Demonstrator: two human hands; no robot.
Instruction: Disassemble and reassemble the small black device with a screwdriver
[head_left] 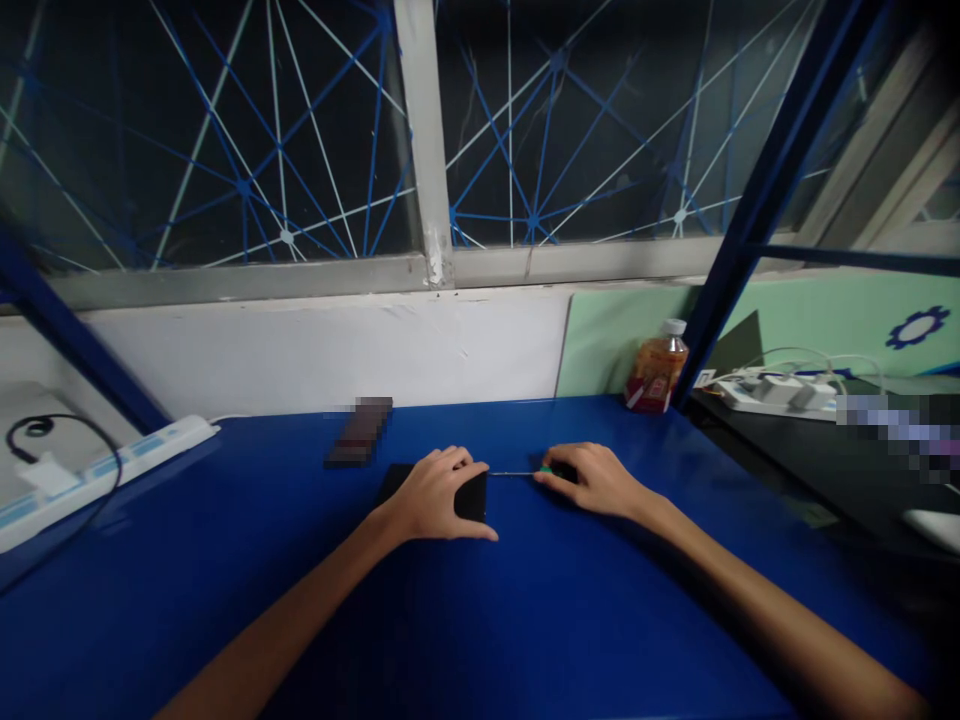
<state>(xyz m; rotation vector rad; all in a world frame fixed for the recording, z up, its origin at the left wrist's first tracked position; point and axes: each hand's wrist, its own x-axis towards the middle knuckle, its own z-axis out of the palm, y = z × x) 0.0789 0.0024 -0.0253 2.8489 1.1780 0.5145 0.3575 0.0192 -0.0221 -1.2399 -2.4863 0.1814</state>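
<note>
My left hand (435, 497) lies over a flat black rectangular object (472, 496) on the table. Its fingers bend over the far side while the thumb stretches along the near side, so the hand grips the object from above; the palm hides much of it. To the right, my right hand (589, 478) is closed around the handle of a screwdriver (514, 473), of which a thin metal shaft and a bit of green show. The shaft points left, level with the table, and its tip reaches the black object's right edge near my left fingertips.
On the blue table (480, 620), a dark, pixelated slab (360, 432) lies behind my left hand. A white power strip (112, 480) runs along the left side. A bottle (657, 368) stands at the back right, near a blue post. Farther right, another power strip (780, 395) carries plugs and cables.
</note>
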